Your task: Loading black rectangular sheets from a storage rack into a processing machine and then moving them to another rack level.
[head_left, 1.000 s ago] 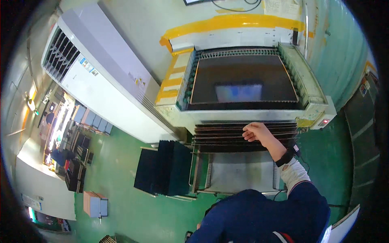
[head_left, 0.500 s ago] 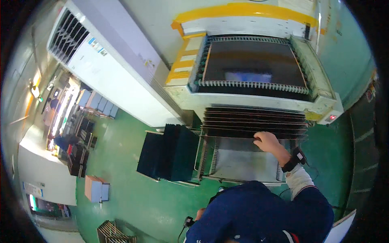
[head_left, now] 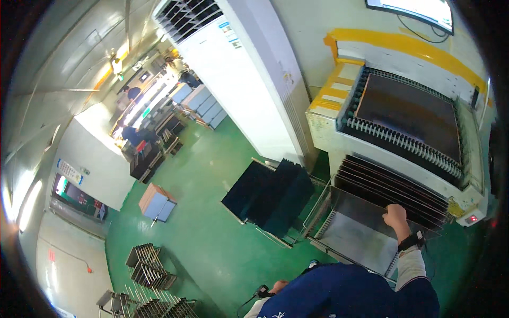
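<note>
- Your right hand point(head_left: 395, 216) is closed, its fingers curled on the upper edge of the front panel point(head_left: 356, 208), a thin, dark sheet.
- That panel leans at the front of a row of upright dark panels point(head_left: 392, 183) in the wire rack point(head_left: 318, 208), above its pale grey base point(head_left: 356, 241).
- Your left hand point(head_left: 279, 286) is low by your body, partly hidden by your jacket point(head_left: 344, 291); you cannot tell from here whether it is open or closed. A black wrist device point(head_left: 262, 291) sits just beside it.
- Your navy jacket carries white marks at the lower edge of the view, cut off and not fully readable.
- Behind the rack, the roller machine point(head_left: 323, 124) bears another dark panel point(head_left: 411, 114) lying flat. Its control box point(head_left: 472, 218) shows a small, red-lit display.
- The tall white air conditioner point(head_left: 238, 74) to the left of the machine has blue-and-white stickers point(head_left: 229, 34) near its grille; their print is too small to make out.
- Farther left, a pale sign point(head_left: 70, 172) with small dark print hangs on the wall, and a reddish notice point(head_left: 51, 255) is lower down; both are too small to read.
- At upper right, a wall screen point(head_left: 416, 11) is lit, its content washed out.
</note>
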Action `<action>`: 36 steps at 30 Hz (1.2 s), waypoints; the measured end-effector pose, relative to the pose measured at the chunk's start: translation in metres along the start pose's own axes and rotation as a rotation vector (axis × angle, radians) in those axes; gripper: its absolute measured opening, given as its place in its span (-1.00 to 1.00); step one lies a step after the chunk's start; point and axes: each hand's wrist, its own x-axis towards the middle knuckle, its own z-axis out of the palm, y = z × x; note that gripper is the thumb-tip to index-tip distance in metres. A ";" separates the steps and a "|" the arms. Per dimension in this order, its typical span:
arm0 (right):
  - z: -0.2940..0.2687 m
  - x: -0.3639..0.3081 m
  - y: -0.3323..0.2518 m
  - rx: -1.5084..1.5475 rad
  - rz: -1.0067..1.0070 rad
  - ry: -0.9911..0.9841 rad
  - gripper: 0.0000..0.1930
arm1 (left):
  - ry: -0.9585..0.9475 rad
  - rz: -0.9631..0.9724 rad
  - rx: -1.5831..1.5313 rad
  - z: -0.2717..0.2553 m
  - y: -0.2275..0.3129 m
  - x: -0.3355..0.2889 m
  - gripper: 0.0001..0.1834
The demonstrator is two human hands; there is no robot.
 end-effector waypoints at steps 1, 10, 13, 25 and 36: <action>0.000 0.002 -0.002 -0.001 -0.014 0.002 -0.74 | 0.009 0.027 -0.008 0.000 -0.004 0.002 -0.54; -0.008 0.003 -0.006 -0.009 0.058 -0.043 -0.66 | 0.051 0.091 0.093 0.017 -0.031 0.027 -0.59; 0.000 0.002 0.001 0.006 0.056 0.017 -0.68 | 0.056 -0.005 -0.151 0.012 -0.023 0.010 -0.56; 0.006 0.000 -0.001 -0.015 0.007 0.040 -0.70 | 0.131 -0.104 -0.030 0.013 -0.008 -0.014 -0.52; 0.014 -0.001 0.004 0.026 0.008 0.085 -0.72 | 0.123 -0.133 -0.194 0.022 -0.008 -0.024 -0.59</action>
